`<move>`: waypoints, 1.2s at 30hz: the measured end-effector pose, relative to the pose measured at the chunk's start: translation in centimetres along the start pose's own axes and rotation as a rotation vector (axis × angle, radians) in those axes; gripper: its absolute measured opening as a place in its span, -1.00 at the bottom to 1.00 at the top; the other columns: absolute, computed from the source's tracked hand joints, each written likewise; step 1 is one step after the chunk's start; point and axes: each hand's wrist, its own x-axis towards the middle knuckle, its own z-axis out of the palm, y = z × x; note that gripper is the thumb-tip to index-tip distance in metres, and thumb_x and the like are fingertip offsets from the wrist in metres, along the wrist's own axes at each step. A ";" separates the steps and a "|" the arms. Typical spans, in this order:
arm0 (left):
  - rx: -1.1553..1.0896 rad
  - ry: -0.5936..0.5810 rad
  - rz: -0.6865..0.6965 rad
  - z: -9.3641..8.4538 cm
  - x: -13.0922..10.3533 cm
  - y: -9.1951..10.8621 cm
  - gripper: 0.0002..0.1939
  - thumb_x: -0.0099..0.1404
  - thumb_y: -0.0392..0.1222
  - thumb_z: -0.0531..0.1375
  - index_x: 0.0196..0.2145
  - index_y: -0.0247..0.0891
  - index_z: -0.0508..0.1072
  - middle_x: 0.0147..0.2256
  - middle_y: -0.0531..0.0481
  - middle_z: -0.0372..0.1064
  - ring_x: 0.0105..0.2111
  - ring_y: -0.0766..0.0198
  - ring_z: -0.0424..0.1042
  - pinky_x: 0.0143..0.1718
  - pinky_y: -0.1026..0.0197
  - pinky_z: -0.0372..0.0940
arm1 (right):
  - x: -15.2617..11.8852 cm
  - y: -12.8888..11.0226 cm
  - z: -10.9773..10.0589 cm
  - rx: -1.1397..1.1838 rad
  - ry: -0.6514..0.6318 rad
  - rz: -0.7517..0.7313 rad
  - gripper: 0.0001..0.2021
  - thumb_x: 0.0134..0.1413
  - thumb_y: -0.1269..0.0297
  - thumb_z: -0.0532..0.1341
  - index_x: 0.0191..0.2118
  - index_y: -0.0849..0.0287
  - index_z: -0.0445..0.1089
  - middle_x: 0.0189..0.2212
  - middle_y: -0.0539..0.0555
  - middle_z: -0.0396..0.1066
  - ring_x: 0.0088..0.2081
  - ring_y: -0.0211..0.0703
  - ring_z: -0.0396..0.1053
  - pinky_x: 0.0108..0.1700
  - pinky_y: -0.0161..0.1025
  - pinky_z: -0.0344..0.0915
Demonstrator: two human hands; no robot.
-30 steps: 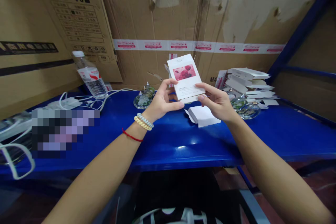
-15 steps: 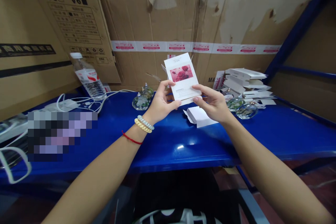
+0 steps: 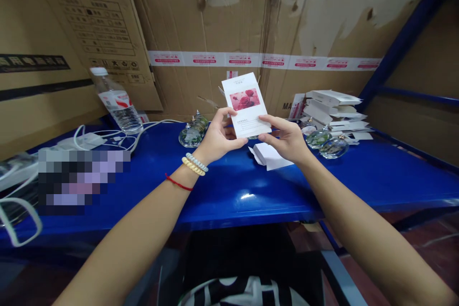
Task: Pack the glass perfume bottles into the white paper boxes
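While left fingers, right fingers hold carton | glass bottles: green inside

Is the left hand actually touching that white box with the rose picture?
Touching: the head view shows the left hand's fingertip on the front of the white box.

The blue table carried a water bottle and white cables at its left, glass bottles and a white box near its middle, and, at its right, other bottles beside piled cartons.
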 end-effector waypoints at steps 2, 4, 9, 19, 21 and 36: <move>0.006 -0.005 -0.011 -0.4 0.1 -0.2 -0.35 -0.12 -0.29 0.40 -0.14 -0.14 0.15 -0.16 0.02 0.40 -0.26 0.27 0.50 -0.23 0.20 0.47 | 0.0 0.1 0.1 -0.020 -0.014 0.015 -0.46 -0.11 0.04 0.40 0.04 0.10 0.49 -0.22 0.08 0.54 -0.37 -0.23 0.39 -0.37 -0.27 0.38; 0.011 -0.016 -0.035 -0.9 0.2 -0.4 -0.36 -0.13 -0.30 0.41 -0.15 -0.15 0.15 -0.18 0.02 0.40 -0.28 0.28 0.50 -0.27 0.23 0.46 | 0.0 0.2 0.2 -0.036 -0.018 0.032 -0.49 -0.11 0.07 0.40 0.01 0.10 0.51 -0.17 0.08 0.56 -0.40 -0.23 0.40 -0.37 -0.25 0.39; 0.058 -0.035 -0.073 -1.3 0.1 -0.9 -0.41 -0.10 -0.30 0.39 -0.18 -0.17 0.15 -0.22 0.03 0.41 -0.34 0.33 0.50 -0.35 0.31 0.41 | -0.1 0.6 0.5 -0.002 -0.011 0.069 -0.57 -0.14 0.11 0.42 -0.08 0.10 0.57 -0.23 0.07 0.59 -0.50 -0.25 0.38 -0.40 -0.22 0.38; 0.030 0.038 -0.060 -0.4 0.0 -0.7 -0.34 0.02 -0.15 0.35 -0.04 -0.10 0.04 -0.18 -0.02 0.42 -0.35 0.27 0.50 -0.37 0.23 0.42 | -0.3 0.6 0.7 0.064 0.028 0.082 -0.62 -0.13 0.07 0.41 -0.14 0.10 0.59 -0.26 0.08 0.59 -0.48 -0.21 0.44 -0.38 -0.21 0.43; 0.005 0.118 -0.085 -0.4 0.2 -0.9 -0.25 0.06 -0.08 0.33 0.05 -0.07 -0.06 -0.23 -0.03 0.44 -0.40 0.23 0.49 -0.43 0.20 0.40 | -0.3 0.4 0.7 0.015 -0.004 0.064 -0.63 -0.11 0.08 0.39 -0.14 0.10 0.59 -0.24 0.09 0.59 -0.47 -0.20 0.44 -0.38 -0.21 0.42; 0.050 0.363 -0.242 -2.0 1.4 -0.8 -0.34 -0.07 -0.24 0.18 0.03 -0.25 0.11 -0.23 -0.09 0.44 -0.24 0.09 0.47 -0.12 -0.05 0.37 | 0.7 -1.1 -2.3 -0.128 -0.482 0.209 -0.47 -0.11 0.03 0.36 0.00 0.18 0.51 -0.07 0.16 0.53 -0.07 0.02 0.50 -0.04 -0.11 0.43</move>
